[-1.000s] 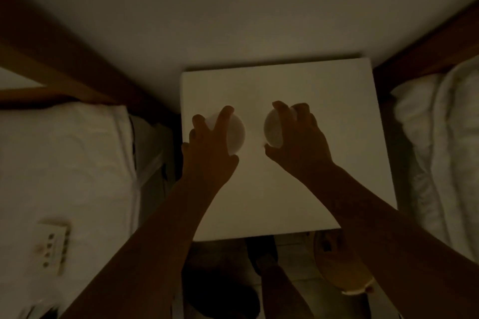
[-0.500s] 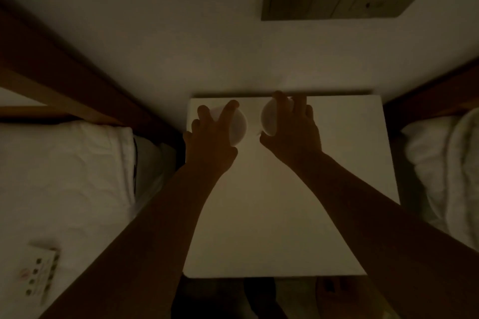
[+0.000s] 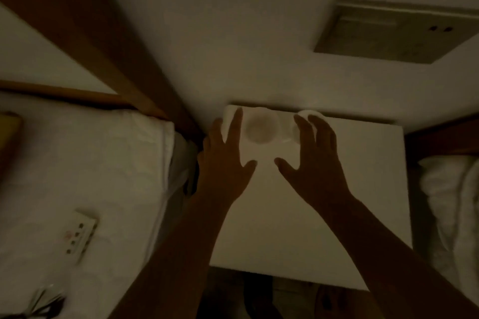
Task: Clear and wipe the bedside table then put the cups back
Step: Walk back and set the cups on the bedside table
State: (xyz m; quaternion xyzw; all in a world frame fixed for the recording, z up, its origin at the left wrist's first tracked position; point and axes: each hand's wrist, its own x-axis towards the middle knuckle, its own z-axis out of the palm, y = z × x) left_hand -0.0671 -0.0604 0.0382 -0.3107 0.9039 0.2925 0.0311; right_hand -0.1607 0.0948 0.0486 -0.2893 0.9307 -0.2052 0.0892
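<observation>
Two white cups stand side by side at the back left of the white bedside table, close to the wall. The left cup shows its round inside. The right cup is partly behind my right fingers. My left hand hovers just left of and in front of the left cup, fingers spread, holding nothing. My right hand is spread over the right cup's near side, not gripping it. The room is very dim.
A bed with white linen lies to the left, with a small remote on it. A wooden headboard runs beside it. Another white-covered bed is at right. A socket panel sits on the wall.
Both hands carried the cups to the table's back edge, set them down and let go. The fingers have now spread apart and pulled back a little.
</observation>
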